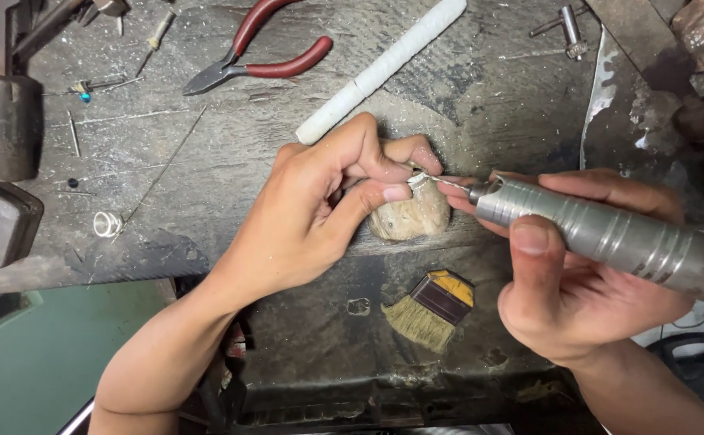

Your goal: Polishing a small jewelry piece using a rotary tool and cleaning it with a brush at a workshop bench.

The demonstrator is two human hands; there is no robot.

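While the left hand (320,209) pinches one small ring (418,180), the right hand (577,282) grips one drill handpiece (602,234); one brush (432,310) lies below.

No packages, labels, signs or screens show anywhere in this view.
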